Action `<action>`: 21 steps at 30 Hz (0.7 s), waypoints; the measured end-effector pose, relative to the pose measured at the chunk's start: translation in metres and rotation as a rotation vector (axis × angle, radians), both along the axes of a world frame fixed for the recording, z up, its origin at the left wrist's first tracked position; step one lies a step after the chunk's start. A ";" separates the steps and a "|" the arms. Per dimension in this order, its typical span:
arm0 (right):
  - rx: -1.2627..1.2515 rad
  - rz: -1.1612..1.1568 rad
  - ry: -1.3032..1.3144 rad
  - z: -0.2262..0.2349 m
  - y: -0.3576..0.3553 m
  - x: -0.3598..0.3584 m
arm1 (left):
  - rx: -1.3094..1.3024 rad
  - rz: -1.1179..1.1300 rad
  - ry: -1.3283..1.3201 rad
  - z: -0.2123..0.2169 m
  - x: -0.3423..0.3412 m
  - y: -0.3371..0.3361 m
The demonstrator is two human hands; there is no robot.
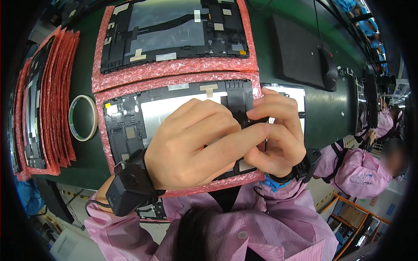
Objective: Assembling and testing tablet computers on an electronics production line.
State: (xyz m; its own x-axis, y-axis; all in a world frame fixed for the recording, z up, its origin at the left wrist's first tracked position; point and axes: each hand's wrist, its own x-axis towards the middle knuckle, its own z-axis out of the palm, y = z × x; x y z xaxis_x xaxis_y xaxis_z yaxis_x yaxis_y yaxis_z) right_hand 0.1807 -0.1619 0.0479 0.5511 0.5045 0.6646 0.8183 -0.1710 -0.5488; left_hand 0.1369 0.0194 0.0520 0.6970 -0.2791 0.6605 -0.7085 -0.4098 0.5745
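Observation:
My left hand (196, 143) reaches over a black-framed display panel (124, 130), its fingers curled and its index fingertip meeting my right hand. The right hand (281, 130) is closed too, thumb and fingers bent together at the panel's right side. Between the fingertips of both hands sits a small dark piece (254, 122), mostly covered, so its kind is unclear. The panel lies on red bubble wrap (174, 83) with a silvery middle area showing; my hands hide much of it. Beyond it, a second panel (167, 30) rests on red bubble wrap, with a black ribbon cable across it.
Left of the panels stand a roll of tape (83, 118) and a stack of bubble-wrap sleeves (58, 100). A black mouse pad (298, 52) and mouse (327, 69) lie at far right on the green table (324, 111). A co-worker in pink (361, 172) is at the right.

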 end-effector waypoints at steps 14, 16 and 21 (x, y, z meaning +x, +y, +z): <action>0.001 0.008 0.010 0.002 0.000 -0.001 | -0.098 -0.103 0.268 0.010 -0.004 0.007; 0.000 0.008 0.029 0.003 -0.001 0.000 | -0.126 -0.155 0.333 0.009 -0.001 0.008; -0.024 -0.002 -0.038 0.003 -0.004 0.004 | -0.419 -0.188 0.537 0.004 0.003 0.006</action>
